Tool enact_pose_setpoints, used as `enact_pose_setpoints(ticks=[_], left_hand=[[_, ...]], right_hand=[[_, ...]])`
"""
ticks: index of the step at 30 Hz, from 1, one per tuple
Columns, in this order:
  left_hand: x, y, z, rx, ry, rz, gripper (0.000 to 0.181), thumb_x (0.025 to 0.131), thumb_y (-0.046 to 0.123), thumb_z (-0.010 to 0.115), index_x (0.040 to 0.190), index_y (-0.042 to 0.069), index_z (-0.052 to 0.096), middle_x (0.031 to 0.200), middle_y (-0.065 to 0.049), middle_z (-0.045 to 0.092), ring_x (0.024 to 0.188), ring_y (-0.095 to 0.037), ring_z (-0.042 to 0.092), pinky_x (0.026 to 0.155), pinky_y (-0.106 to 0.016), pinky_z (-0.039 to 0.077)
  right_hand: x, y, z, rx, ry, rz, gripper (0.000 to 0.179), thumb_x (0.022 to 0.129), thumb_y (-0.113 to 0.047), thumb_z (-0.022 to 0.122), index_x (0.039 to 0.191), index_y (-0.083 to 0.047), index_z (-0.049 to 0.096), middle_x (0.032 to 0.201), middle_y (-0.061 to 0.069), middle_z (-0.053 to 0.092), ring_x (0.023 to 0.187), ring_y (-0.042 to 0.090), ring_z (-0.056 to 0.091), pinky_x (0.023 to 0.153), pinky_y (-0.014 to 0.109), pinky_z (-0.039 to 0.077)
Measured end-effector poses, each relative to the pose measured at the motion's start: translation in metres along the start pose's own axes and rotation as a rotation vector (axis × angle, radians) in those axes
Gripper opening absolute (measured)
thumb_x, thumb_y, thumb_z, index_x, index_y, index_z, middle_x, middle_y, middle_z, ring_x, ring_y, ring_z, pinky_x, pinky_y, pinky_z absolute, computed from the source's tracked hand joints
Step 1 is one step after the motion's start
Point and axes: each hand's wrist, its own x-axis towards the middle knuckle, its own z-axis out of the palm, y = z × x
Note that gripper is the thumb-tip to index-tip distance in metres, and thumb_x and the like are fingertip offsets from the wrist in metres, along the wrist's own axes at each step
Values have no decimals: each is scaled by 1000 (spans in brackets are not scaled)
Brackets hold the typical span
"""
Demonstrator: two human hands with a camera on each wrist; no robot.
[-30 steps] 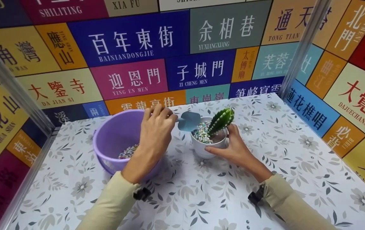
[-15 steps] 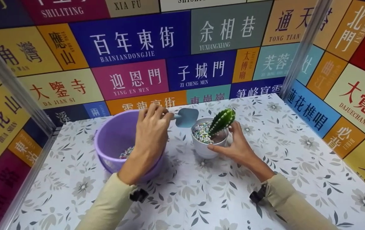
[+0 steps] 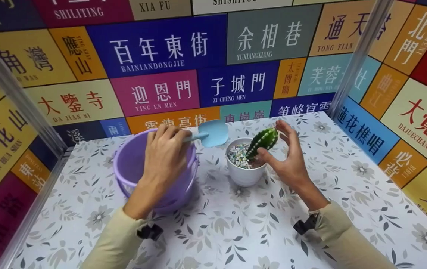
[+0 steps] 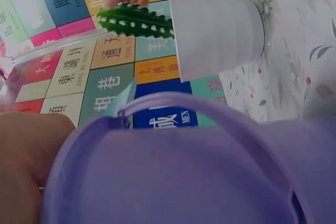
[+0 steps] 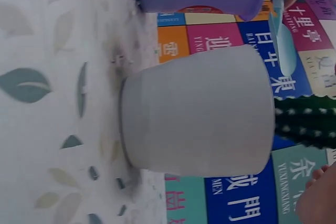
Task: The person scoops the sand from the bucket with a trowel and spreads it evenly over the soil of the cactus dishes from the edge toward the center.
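Observation:
My left hand (image 3: pixel 165 157) holds a small light-blue shovel (image 3: pixel 213 133) by its handle over the purple bucket (image 3: pixel 183 188), its blade extending past the bucket's right side. A white pot (image 3: pixel 245 176) stands upright on the table, partly filled with multicoloured granules (image 3: pixel 239 155). From it leans a green cactus (image 3: pixel 264 141) with white spots, tilted to the right. Around the cactus my right hand (image 3: pixel 292 164) is spread, thumb in front and fingers beyond; the right wrist view shows the thumb (image 5: pixel 315 198) beside the cactus (image 5: pixel 307 119). My left forearm hides part of the bucket's inside.
A white tablecloth (image 3: pixel 213 231) with grey flowers and leaves covers the table. Walls of coloured name panels (image 3: pixel 157 48) enclose the back and sides, with metal posts (image 3: pixel 359 56) at the corners. The bucket's handle (image 4: pixel 210 108) shows in the left wrist view.
My right hand has let go of the pot and risen beside the cactus. The left hand has shifted left and slightly up with the shovel, whose blade is now turned differently.

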Motion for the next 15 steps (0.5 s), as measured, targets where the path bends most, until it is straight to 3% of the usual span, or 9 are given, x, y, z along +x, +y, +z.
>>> enact_pose_setpoints(ticks=[7, 12, 15], left_hand=[[-10, -19, -17, -64, -23, -68, 20, 99, 15, 76, 119, 14, 80, 117, -8, 79, 108, -33, 62, 93, -48, 44], [-18, -33, -29, -83, -42, -113, 20, 98, 18, 79, 117, 13, 81, 121, -9, 80, 108, -32, 63, 93, -49, 44], [-23, -41, -34, -76, -54, -128, 19, 98, 18, 80, 115, 11, 81, 119, -11, 80, 107, -34, 64, 93, -50, 45]], right_hand=[[5, -27, 7, -46, 106, -150, 68, 95, -5, 76, 158, -7, 50, 161, 6, 53, 154, 20, 44, 130, 35, 29], [4, -44, 23, -24, 144, -309, 56, 91, -1, 74, 145, -3, 61, 152, 17, 59, 151, 30, 48, 132, 42, 31], [1, -50, 37, 10, 120, -357, 48, 92, -1, 71, 139, -1, 64, 150, 16, 61, 147, 32, 52, 131, 45, 33]])
